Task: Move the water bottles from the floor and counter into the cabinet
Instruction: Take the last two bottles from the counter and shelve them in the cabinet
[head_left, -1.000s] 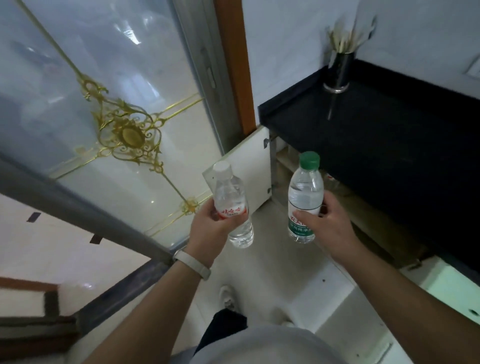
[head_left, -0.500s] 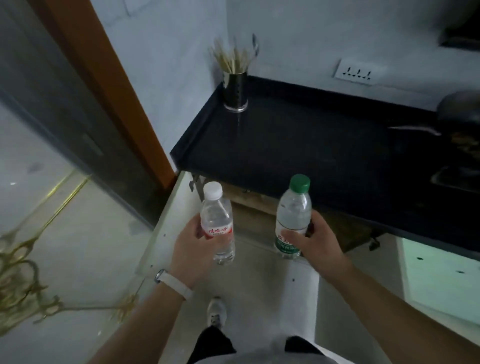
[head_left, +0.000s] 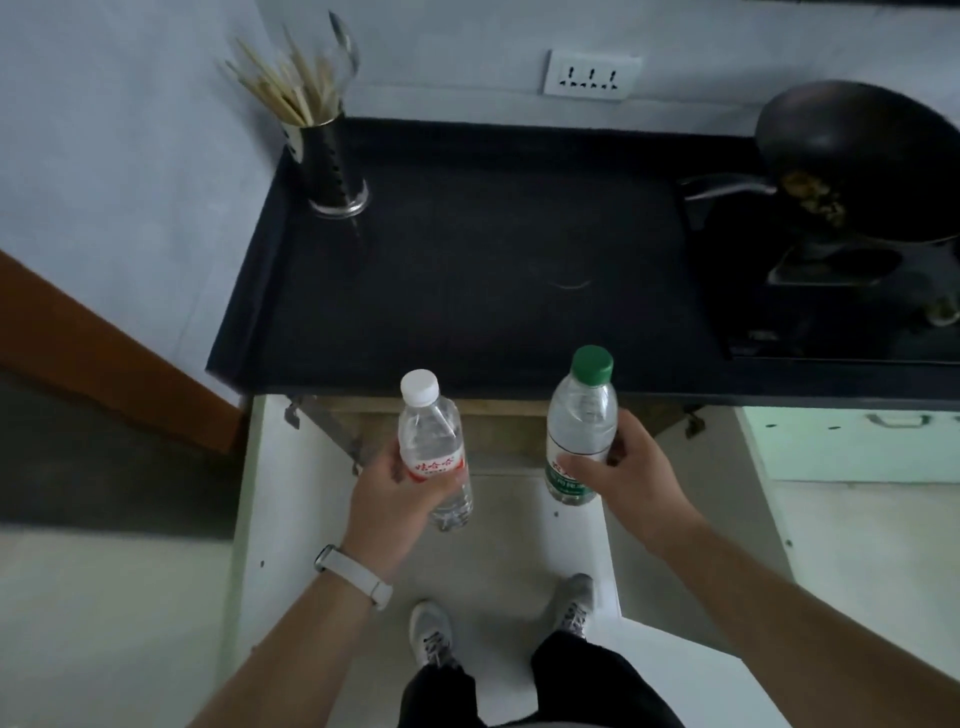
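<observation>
left hand (head_left: 387, 499) grips white-capped bottle (head_left: 434, 452); right hand (head_left: 626, 470) grips green-capped bottle (head_left: 579, 431); cabinet (head_left: 498, 431) below seemingly open

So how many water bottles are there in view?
2. The white-capped bottle is in the left hand, the green-capped bottle in the right hand, both held before the open cabinet below the counter. More could be hidden inside the cabinet.

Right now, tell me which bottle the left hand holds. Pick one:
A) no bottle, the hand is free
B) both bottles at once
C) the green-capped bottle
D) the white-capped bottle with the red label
D: the left hand holds the white-capped bottle, whose label is red. The green-capped bottle is in the right hand.
</observation>
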